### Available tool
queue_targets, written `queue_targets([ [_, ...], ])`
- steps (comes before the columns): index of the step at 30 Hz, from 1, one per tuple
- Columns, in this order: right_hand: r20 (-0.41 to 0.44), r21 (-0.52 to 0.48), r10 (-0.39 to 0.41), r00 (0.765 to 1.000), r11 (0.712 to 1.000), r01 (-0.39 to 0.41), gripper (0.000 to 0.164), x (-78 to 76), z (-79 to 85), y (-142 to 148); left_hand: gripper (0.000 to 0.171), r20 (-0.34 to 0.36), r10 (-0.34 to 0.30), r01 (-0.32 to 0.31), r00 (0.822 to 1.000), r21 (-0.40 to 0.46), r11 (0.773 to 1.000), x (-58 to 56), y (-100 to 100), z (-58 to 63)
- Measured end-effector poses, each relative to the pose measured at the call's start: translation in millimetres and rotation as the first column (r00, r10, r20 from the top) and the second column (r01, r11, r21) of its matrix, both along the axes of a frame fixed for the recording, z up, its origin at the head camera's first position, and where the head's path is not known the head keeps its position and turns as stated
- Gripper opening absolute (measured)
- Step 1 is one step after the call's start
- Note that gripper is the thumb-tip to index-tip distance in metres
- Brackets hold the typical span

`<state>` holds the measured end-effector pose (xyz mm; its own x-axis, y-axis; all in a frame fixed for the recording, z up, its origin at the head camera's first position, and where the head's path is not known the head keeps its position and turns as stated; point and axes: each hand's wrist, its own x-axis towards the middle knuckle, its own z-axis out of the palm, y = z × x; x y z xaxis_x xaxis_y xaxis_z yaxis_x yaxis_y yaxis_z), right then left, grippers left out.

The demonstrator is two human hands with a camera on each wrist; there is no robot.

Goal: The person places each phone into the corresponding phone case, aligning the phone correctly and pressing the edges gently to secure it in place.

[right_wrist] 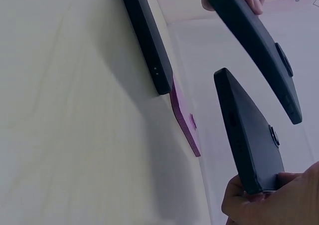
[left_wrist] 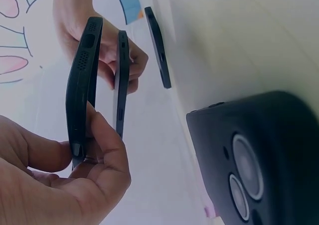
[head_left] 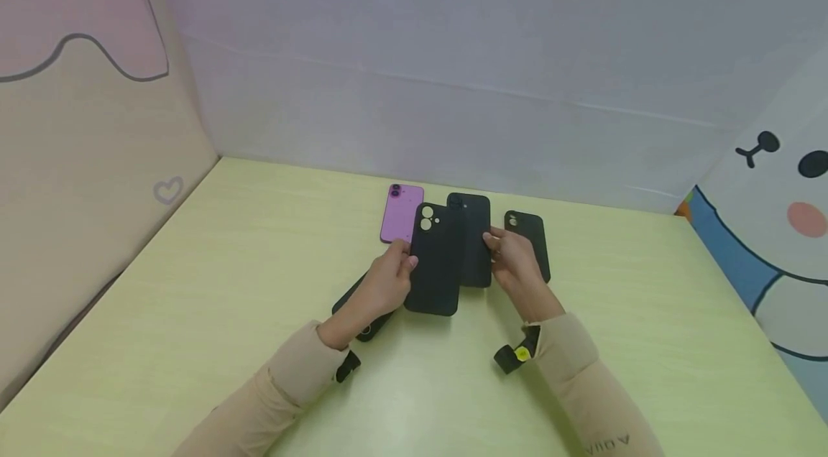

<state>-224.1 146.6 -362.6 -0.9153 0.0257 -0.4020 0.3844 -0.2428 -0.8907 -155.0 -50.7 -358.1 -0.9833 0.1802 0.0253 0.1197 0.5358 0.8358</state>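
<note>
My left hand [head_left: 387, 277] pinches a black phone case [head_left: 435, 263] by its left edge; light shows through its camera cutouts. My right hand [head_left: 517, 263] grips a black phone [head_left: 477, 245] by its right edge, behind and partly covered by the case. Both are held raised and apart, as the right wrist view shows with the phone [right_wrist: 251, 135] below the case [right_wrist: 254, 43]. Under my left wrist lies another black phone or case [head_left: 349, 297], partly hidden; I cannot tell which.
A pink phone [head_left: 401, 214] lies on the pale yellow table [head_left: 259, 263], behind my left hand. Another black phone case [head_left: 532, 238] lies to the right, partly behind my right hand. A pale wall [head_left: 453, 83] bounds the table's back.
</note>
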Motion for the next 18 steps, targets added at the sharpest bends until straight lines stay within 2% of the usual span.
queue_targets([
  [4,0.0,-0.014,0.006,1.0,1.0,-0.006,0.05,4.5,1.3,-1.5,0.024,-0.021,0.013,-0.014,1.0,-0.009,1.0,-2.7,0.1,0.0],
  [11,-0.01,-0.034,0.024,1.0,0.999,-0.024,0.05,10.4,3.7,-3.5,0.026,0.009,0.041,-0.042,0.999,0.02,0.999,-8.2,0.5,0.5],
  [18,-0.019,-0.032,0.049,0.999,0.998,-0.05,0.051,13.7,6.0,-6.6,0.024,-0.01,0.049,-0.049,0.999,0.026,0.998,-10.2,0.3,1.8],
])
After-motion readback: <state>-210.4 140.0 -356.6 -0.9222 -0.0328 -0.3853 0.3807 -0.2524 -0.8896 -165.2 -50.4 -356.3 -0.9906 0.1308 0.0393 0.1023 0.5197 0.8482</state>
